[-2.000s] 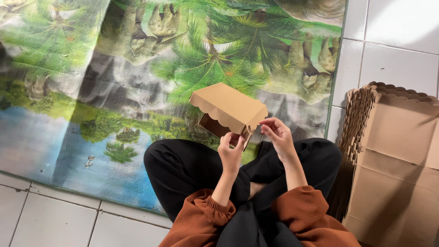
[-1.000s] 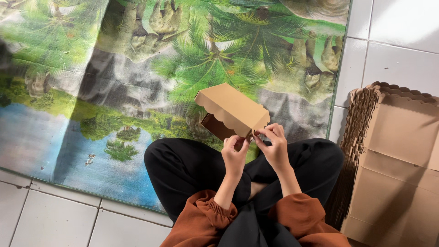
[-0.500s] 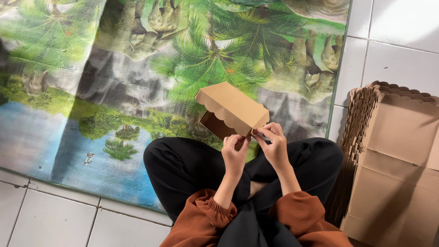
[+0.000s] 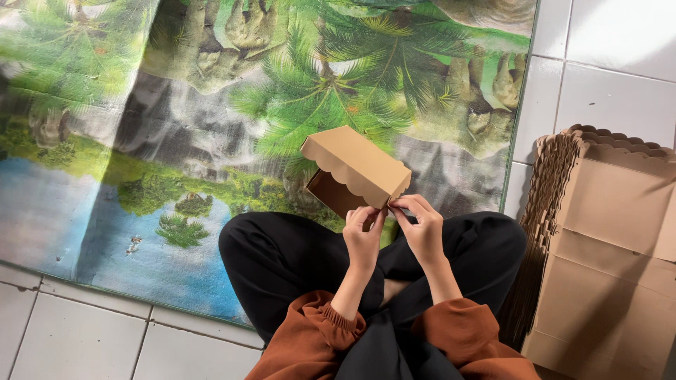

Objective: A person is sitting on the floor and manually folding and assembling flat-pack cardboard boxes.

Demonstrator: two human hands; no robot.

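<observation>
Across the left and middle of the frame a printed mat [image 4: 141, 141] with palm trees, rocks and blue water covers the tiled floor [image 4: 70, 338], and the person sits cross-legged on its lower edge in black trousers [image 4: 282, 260] and rust-coloured sleeves [image 4: 310, 338]. Just above the knees, near the middle of the frame, a small brown cardboard box [image 4: 355, 169] is held clear of the mat. It looks mostly formed: the walls stand, the scallop-edged lid is folded over the top, and a dark gap still shows under the lid on its lower left side, so the closing seems unfinished, with the right-hand corner apparently the part left to work. The box's long axis runs from the upper left to the lower right of the frame, the lid's scalloped edge facing the lower left. The left hand [image 4: 362, 232] has its grip pressed to the box's lower right corner, fingers curled against the cardboard; the right hand [image 4: 422, 229] pinches a small flap at that same corner, fingertips nearly meeting those of the left. At the far right a tall stack of flat box blanks [image 4: 612, 232] rests on the floor, well apart from the hands.
</observation>
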